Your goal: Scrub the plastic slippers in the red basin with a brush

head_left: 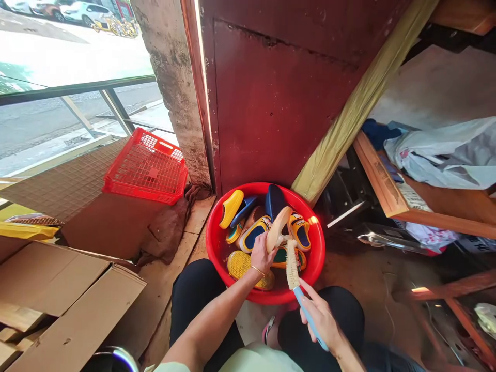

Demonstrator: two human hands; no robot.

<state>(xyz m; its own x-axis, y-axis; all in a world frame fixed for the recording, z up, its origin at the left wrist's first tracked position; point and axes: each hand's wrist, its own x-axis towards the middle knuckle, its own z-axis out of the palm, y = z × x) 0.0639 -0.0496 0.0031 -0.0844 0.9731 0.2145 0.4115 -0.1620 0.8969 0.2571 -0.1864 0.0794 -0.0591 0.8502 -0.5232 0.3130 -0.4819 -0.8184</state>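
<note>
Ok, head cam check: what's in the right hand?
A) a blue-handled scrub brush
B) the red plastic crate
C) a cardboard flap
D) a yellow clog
A. The right hand grips the light blue handle of the scrub brush, whose bristles reach up to the cream slipper held in the left hand.

Hard daylight floods in from the street at upper left, bleaching the pale pavement [70, 57] nearly white, while the room stays dim. Wide-angle distortion bends the dark red metal door [279, 98] near the frame's edges. Softer light falls on the blue-handled scrub brush [297, 281].
</note>
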